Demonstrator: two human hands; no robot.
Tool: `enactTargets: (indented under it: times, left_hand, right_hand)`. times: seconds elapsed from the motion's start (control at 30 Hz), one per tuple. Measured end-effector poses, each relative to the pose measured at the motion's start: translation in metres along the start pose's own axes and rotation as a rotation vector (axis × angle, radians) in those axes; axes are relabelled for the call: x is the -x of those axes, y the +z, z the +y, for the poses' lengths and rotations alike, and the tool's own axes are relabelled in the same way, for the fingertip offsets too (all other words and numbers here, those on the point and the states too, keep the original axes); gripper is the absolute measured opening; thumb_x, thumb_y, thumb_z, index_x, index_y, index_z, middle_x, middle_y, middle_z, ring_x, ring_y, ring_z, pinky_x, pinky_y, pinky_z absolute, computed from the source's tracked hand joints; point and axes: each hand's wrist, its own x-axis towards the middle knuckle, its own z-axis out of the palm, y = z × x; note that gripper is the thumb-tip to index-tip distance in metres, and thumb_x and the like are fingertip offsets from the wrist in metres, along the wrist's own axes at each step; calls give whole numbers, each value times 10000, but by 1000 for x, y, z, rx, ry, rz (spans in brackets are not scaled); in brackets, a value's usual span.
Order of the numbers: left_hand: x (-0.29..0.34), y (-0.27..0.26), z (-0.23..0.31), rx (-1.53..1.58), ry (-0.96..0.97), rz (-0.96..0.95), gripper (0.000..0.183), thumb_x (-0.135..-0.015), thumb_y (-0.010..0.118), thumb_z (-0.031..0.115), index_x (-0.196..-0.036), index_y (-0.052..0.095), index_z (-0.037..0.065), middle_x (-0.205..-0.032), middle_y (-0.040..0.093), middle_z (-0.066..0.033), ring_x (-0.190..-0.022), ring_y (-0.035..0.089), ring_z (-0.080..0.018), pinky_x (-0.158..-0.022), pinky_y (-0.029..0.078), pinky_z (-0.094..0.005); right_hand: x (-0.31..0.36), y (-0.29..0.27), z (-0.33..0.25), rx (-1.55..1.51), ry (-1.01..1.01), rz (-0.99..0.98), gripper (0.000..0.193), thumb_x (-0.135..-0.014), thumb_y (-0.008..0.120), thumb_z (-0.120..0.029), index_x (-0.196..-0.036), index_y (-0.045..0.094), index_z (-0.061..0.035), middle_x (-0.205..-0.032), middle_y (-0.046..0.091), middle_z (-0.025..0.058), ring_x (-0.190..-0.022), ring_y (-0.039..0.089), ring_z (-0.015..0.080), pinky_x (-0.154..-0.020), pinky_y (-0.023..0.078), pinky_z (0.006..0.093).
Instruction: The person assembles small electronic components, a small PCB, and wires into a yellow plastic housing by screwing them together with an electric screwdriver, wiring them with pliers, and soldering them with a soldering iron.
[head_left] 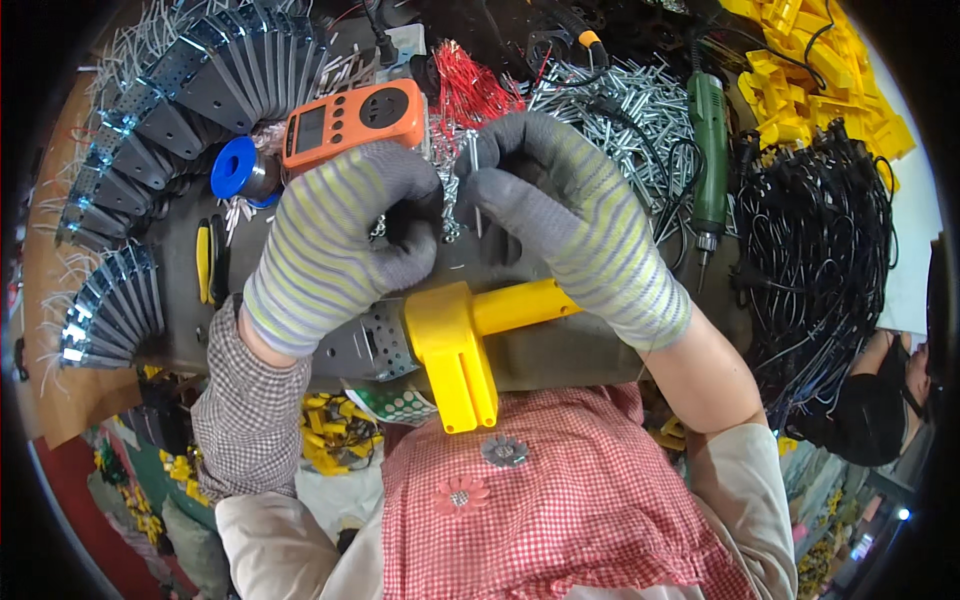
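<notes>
At the worktop's [525, 368] near edge: yellow housing [445, 330], joined or butted to a dark plate [347, 352] with perforated metal; can't tell which. Housing's near leg reaches past the edge, over the checked apron [540, 500]. Neither hand grips it, so a forearm bump or apron snag could tip it off or skew it against the plate.

Just beyond, right hand [590, 225]: thumb and forefinger pinch what looks like a silver screw [475, 150], roughly upright. Slim part, thick gloves: poor feel, so slip or drop is the main risk. Left hand [335, 225]: fingers curled, thumb toward forefinger; can't tell if anything's in there.

Right of that, green driver [708, 160] lies bit toward the wearer, near the right wrist. Careless elbow swing could catch the bit or roll the tool.

Farther, screw pile [640, 110] sits loose behind the right hand, next to red leads [465, 85]. A sleeve or cuff drag could mix them; a dropped screw would be hard to spot there. Orange meter [352, 122] stands close behind the left hand; knuckles could knock it.
</notes>
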Motion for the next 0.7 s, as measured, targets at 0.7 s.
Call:
enactTargets:
  times: [0.7]
  left_hand:
    - [3, 35, -30, -693, 202, -434, 88, -920, 708, 116, -1006, 714, 95, -1075, 729, -56, -1019, 725, -211, -909, 587, -395]
  right_hand:
    - [95, 8, 2, 1388, -205, -242, 153, -849, 723, -173, -989, 741, -115, -924, 662, 67, -796, 722, 259, -666, 593, 376]
